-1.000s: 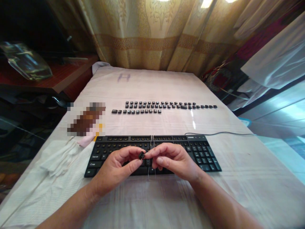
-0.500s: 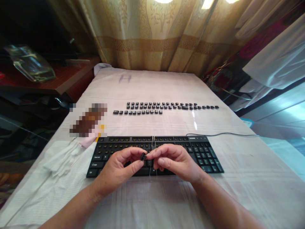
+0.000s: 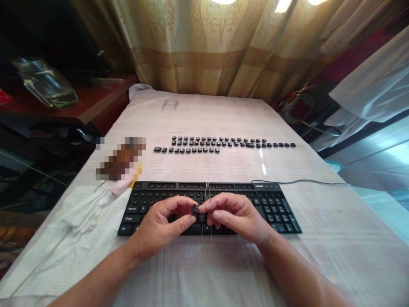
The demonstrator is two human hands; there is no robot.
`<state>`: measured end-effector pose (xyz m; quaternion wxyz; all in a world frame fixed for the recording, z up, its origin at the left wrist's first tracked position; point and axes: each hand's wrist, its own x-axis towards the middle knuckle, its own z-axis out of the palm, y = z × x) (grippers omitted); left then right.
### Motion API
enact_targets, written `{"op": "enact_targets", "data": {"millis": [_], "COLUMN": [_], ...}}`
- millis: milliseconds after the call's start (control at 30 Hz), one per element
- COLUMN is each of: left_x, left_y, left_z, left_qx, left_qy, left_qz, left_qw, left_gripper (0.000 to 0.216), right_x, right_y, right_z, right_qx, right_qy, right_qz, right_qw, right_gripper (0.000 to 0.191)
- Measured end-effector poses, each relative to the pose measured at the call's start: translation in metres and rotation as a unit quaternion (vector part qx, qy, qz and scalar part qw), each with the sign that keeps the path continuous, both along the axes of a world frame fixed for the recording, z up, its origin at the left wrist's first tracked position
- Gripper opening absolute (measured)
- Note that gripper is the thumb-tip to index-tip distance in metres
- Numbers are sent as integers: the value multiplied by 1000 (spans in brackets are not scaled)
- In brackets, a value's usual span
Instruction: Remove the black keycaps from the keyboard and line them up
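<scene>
A black keyboard [image 3: 271,204] lies across the cloth-covered table in front of me, with many of its keycaps off. My left hand [image 3: 159,228] and my right hand [image 3: 234,215] meet over its middle. Both pinch one small black keycap [image 3: 194,209] between thumb and fingertips. A thin wire tool [image 3: 207,187] stands up just behind my right fingers, and its ends show below my hand. Two rows of loose black keycaps [image 3: 223,143] lie farther back on the table.
A white cloth [image 3: 86,209] lies left of the keyboard, beside a blurred brown object [image 3: 119,160]. The keyboard's cable [image 3: 303,182] runs off to the right. A dark wooden shelf with a clear bag [image 3: 44,87] stands at the left. Curtains hang behind the table.
Both hands stay together on the keycap. The view has drifted slightly, and the hands sit a touch lower and more to the right in the picture.
</scene>
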<state>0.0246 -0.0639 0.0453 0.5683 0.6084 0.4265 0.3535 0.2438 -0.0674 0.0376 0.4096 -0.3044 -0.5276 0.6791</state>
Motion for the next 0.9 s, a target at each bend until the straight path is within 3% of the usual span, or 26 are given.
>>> {"op": "enact_targets", "data": {"millis": [267, 367, 567, 767, 900], "left_x": [0, 0, -3, -3, -2], "left_y": [-1, -2, -1, -1, -2], "left_z": [4, 4, -1, -1, 2], "left_qx": [35, 79, 226, 292, 294], "left_qy": [49, 86, 168, 193, 183], "left_qz": [9, 12, 11, 11, 16], "left_qw": [998, 993, 960, 937, 938], "left_gripper": [18, 16, 14, 16, 14], "right_x": [0, -1, -8, -15, -14], "right_y": [1, 1, -2, -4, -3], "right_z": [-1, 1, 4, -1, -2], "right_qx": [21, 71, 319, 383, 379], "right_qy": [-33, -60, -178, -239, -252], "right_qz": [-8, -29, -89, -126, -143], "right_qw": [999, 995, 927, 883, 879], "right_gripper": [17, 14, 26, 25, 19]}}
